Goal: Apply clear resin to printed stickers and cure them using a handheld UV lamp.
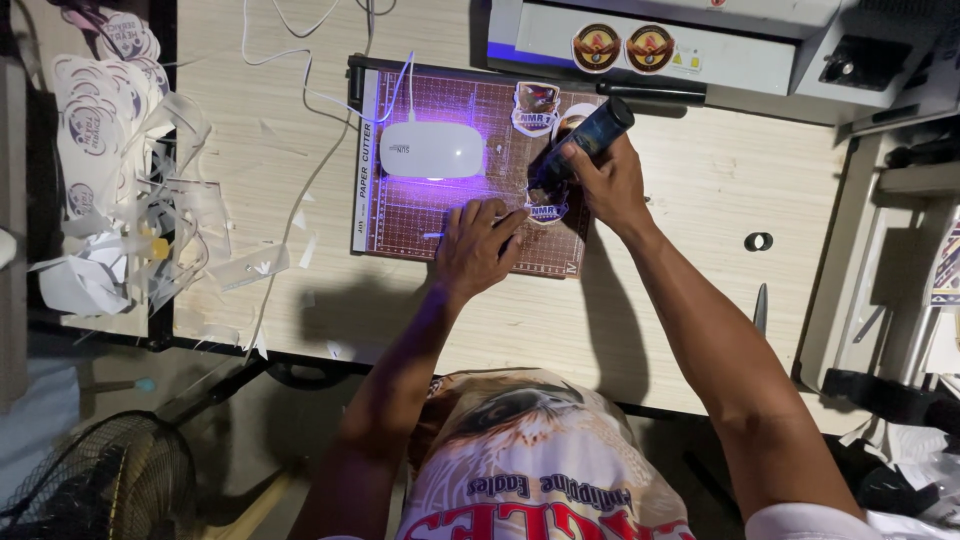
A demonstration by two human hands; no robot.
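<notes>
- Head view, near edge: the person's patterned shirt (530, 470) fills the bottom of the frame; both bare forearms reach forward over the pale wood-grain table (700, 200).
- Left hand (478, 245): palm down on the dark gridded cutting mat (420, 215), fingers together and pointing right, fingertips pressing the edge of a small shield-shaped printed sticker (547, 212).
- Right hand (610, 180): fingers clamped around a dark cylindrical bottle with a blue sheen (585, 140), tilted, nozzle end down and to the left.
- Key relation: the sticker lies flat on the mat just right of the left fingertips and just left and below the right hand. The bottle's long axis runs from upper right to lower left, tip aimed at the sticker; whether the tip touches it I cannot tell. Both hands are close, the left one in contact.
- Farther on the mat: a white oval lamp casting violet light (432, 150), corded, and a second shield sticker (537, 108) beyond the first.
- Far edge: a grey machine housing with two round badges (700, 45). Left side: a heap of white paper offcuts (120, 200).
</notes>
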